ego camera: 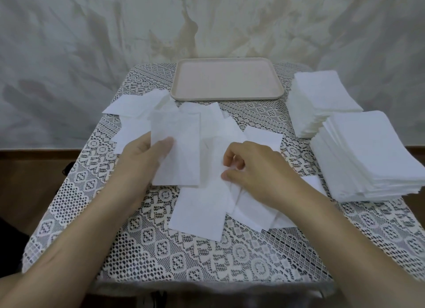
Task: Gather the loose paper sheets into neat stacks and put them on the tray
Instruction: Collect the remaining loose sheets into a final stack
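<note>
Two neat stacks (368,155) sit right, probably parked clear of the loose sheets (200,215) mid-worktop. Left hand (147,153) pinches one sheet (179,160) as a base; right hand (253,167) pinches a second sheet (215,146) to add. Tray (226,61) waits far.

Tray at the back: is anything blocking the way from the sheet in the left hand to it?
Nothing visible does. The left hand holds its sheet; only flat loose sheets lie before the tray, which is bare. The stacks stand off to the right.
</note>
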Action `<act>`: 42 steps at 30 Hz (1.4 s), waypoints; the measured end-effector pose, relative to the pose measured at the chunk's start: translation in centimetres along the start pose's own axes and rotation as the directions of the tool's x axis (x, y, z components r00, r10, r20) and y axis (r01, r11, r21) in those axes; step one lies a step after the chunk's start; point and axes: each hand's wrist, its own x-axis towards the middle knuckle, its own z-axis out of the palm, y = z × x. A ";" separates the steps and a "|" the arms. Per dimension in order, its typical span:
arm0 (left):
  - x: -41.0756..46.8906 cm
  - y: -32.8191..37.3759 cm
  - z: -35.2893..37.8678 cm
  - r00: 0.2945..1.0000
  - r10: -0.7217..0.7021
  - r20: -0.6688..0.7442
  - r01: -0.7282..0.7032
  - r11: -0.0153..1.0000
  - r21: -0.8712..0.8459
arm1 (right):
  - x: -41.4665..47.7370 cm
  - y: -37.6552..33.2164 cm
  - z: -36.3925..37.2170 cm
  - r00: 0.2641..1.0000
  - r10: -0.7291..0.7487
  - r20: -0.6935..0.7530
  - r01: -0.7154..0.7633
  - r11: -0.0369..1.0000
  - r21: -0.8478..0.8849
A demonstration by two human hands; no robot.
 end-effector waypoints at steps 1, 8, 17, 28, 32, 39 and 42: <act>-0.1 0.0 0.1 1.000 0.005 0.014 -0.005 1.000 0.006 | 0.0 -0.1 0.0 1.000 -0.010 0.006 0.010 1.000 -0.009; -0.1 0.1 0.0 0.999 0.017 0.031 -0.017 1.000 0.008 | 0.3 1.2 -1.5 0.999 0.027 -0.040 -0.020 0.987 0.162; -0.1 0.3 0.0 0.999 0.018 0.042 -0.019 1.000 0.013 | 0.3 2.5 -1.8 0.980 0.195 -0.042 -0.185 0.966 0.179; -0.1 0.4 -0.2 1.000 0.014 0.023 -0.014 1.000 -0.001 | 1.8 3.2 -1.3 0.976 0.092 -0.199 -0.013 0.930 0.367; -0.1 0.3 -0.2 1.000 0.013 0.013 -0.013 1.000 0.014 | 2.2 2.8 -0.7 0.977 0.119 -0.174 -0.015 0.863 0.504; -0.1 0.5 -0.3 1.000 0.027 0.006 -0.027 0.999 0.037 | 1.0 1.6 -1.0 0.962 0.268 -0.048 -0.153 0.676 0.721; -0.2 0.4 -0.2 1.000 0.018 -0.002 -0.018 0.999 0.040 | 0.5 1.1 -0.6 0.975 0.222 0.030 -0.172 0.656 0.735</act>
